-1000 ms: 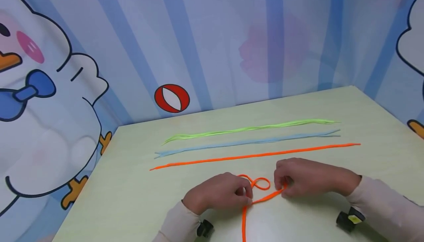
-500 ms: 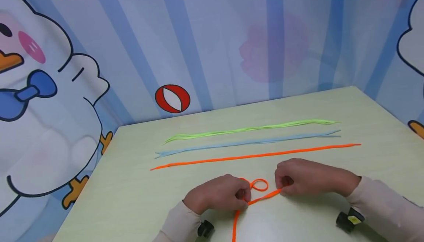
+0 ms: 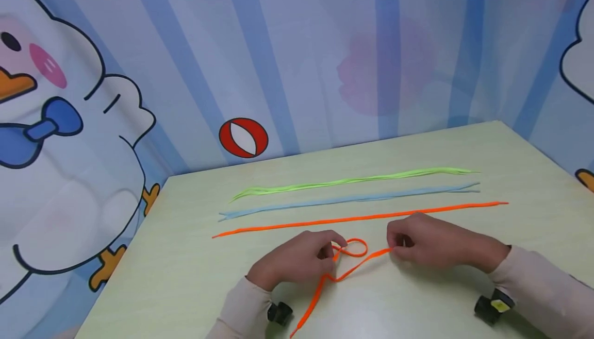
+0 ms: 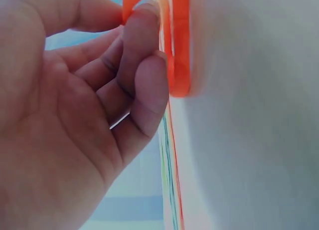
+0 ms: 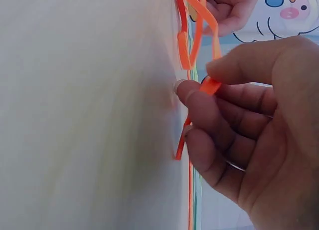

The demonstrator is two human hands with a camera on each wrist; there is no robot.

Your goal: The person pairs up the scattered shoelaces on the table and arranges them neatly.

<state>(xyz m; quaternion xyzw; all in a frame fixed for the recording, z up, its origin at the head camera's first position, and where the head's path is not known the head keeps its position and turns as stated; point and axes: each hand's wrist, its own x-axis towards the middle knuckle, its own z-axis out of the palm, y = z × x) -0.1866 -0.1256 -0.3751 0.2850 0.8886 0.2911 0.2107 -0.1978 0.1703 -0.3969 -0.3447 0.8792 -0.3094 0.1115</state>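
An orange shoelace (image 3: 364, 263) runs between the two hands, with a small loop behind the left fingers and a loose tail reaching toward the front edge. The left hand (image 3: 297, 257) pinches it between thumb and forefinger; the left wrist view shows the lace (image 4: 181, 50) at those fingertips, the other fingers curled. To the right, the hand (image 3: 433, 240) pinches another part of it near one end. A short free end (image 5: 180, 145) hangs past the right fingers in the right wrist view.
Behind the hands, a straight orange lace (image 3: 297, 224), light blue laces (image 3: 348, 198) and bright green laces (image 3: 343, 181) lie in rows across the pale table (image 3: 195, 277). A printed backdrop (image 3: 306, 61) borders its far edge.
The left hand has shifted left and slightly away from the body, the forefinger now reaching farther out. Between the hands the lace has gone slack, and its tail has swung left.
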